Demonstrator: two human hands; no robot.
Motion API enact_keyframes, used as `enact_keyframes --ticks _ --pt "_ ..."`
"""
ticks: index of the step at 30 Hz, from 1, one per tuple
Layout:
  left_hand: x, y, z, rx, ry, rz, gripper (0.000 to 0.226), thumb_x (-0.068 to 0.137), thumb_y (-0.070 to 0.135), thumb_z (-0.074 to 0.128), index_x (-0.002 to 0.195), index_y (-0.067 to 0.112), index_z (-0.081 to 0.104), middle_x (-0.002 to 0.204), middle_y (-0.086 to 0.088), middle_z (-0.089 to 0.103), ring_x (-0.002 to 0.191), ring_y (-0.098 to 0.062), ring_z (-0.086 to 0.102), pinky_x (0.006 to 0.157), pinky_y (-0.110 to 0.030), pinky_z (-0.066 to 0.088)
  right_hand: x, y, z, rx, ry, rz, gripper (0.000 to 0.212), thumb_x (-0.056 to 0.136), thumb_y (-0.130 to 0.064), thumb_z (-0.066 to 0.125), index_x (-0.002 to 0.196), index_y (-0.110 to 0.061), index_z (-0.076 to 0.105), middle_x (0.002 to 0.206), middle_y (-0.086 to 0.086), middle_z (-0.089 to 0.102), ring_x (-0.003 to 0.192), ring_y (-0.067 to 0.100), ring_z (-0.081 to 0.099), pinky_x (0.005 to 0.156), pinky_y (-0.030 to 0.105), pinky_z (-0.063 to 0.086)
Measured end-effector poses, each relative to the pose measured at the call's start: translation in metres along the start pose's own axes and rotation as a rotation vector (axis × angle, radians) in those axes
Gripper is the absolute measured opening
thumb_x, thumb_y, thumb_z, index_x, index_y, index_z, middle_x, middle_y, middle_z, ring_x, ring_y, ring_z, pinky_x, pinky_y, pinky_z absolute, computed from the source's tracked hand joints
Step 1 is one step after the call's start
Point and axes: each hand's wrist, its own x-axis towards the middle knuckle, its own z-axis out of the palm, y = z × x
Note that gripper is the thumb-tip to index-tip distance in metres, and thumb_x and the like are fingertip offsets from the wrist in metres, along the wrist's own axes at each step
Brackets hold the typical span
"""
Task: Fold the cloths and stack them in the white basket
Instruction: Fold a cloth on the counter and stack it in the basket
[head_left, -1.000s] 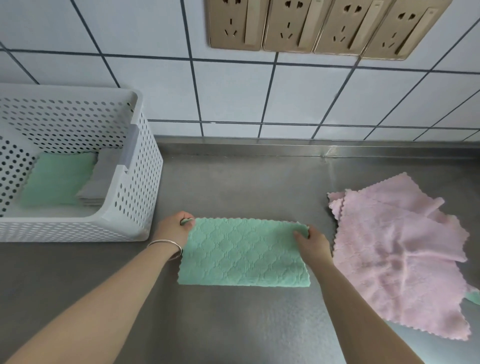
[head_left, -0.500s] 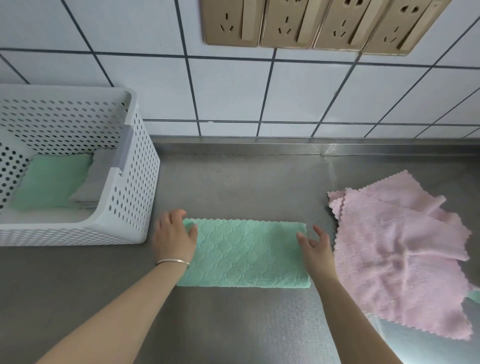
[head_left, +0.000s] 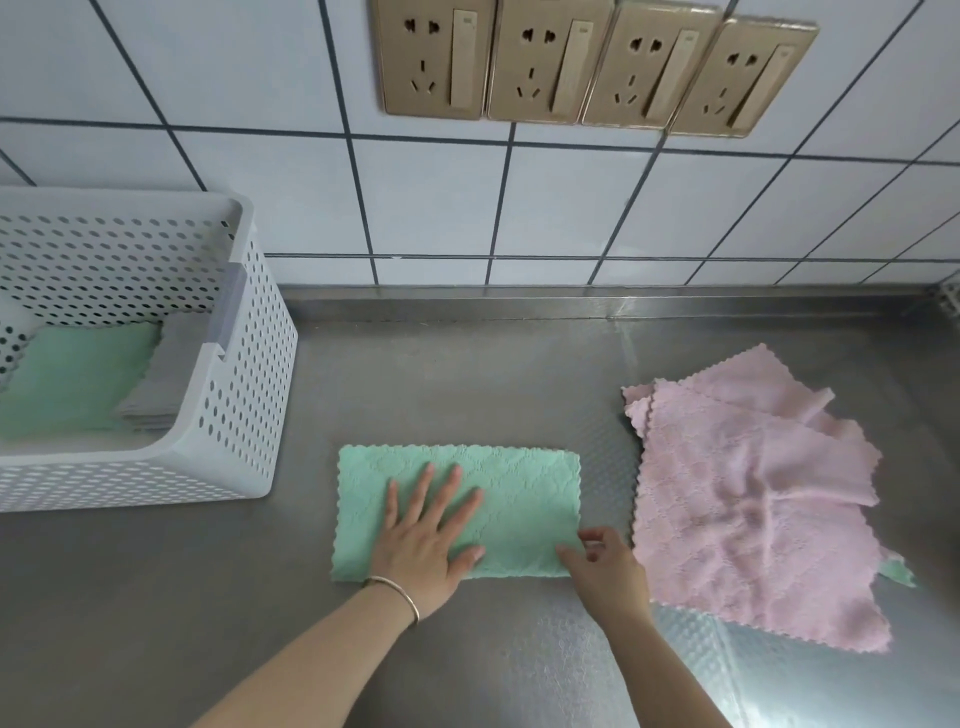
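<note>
The green cloth (head_left: 498, 499) is pressed flat by the open-fingered left hand (head_left: 423, 540) while its near right corner is pinched by the right hand (head_left: 605, 566), best folded edge-to-edge.

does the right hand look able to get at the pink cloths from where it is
Probably yes: the right hand pinches the green cloth at its near right corner, and the pink cloths lie just beside it with only bare counter between.

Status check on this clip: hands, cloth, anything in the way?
Left hand flat on green cloth. Right hand pinching its near right corner. Pink cloths beside it; path to white basket unobstructed.
</note>
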Motion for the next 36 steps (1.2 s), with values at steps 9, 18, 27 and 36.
enact_keyframes --ticks 9,18,27,36 --pt "-0.001 0.002 -0.006 -0.071 -0.105 -0.06 0.065 0.088 0.067 0.011 0.143 0.036 0.024 0.153 -0.002 0.028 0.141 -0.029 0.015 0.105 -0.059 0.013 0.001 0.003 0.004 -0.048 0.049 0.073 0.028 0.082 -0.031 0.067 0.105 -0.02 0.056 0.087 -0.006 0.057 0.082 0.016 0.054 0.068 0.027 0.041" --pt "0.003 0.003 -0.013 -0.066 -0.205 -0.007 0.077 0.052 0.071 -0.03 0.123 0.045 -0.044 0.133 0.009 -0.055 0.123 -0.021 -0.051 0.098 -0.052 -0.032 0.008 -0.01 0.002 -0.258 -0.051 0.086 0.022 0.081 -0.035 0.061 0.069 -0.019 0.053 0.062 -0.005 0.053 0.064 0.016 0.055 0.047 0.02 0.032" --pt "0.012 0.014 -0.058 -0.352 -0.131 -0.055 0.054 0.091 0.041 0.044 0.142 0.03 0.031 0.156 0.005 0.013 0.145 -0.019 0.005 0.118 -0.037 0.009 -0.011 -0.023 0.013 -0.02 0.049 -0.059 0.026 0.078 -0.01 0.05 0.061 -0.022 0.034 0.062 -0.006 0.042 0.057 0.013 0.038 0.047 0.024 0.026" --pt "0.031 0.043 -0.109 -0.754 -0.09 -0.256 0.03 0.094 0.032 0.045 0.072 0.013 0.053 0.078 -0.008 0.062 0.089 -0.03 0.058 0.067 -0.029 0.035 -0.046 -0.056 0.038 -0.195 0.27 -0.566 0.018 0.065 -0.008 0.06 0.068 -0.022 0.049 0.063 -0.005 0.055 0.06 0.021 0.053 0.047 0.024 0.024"
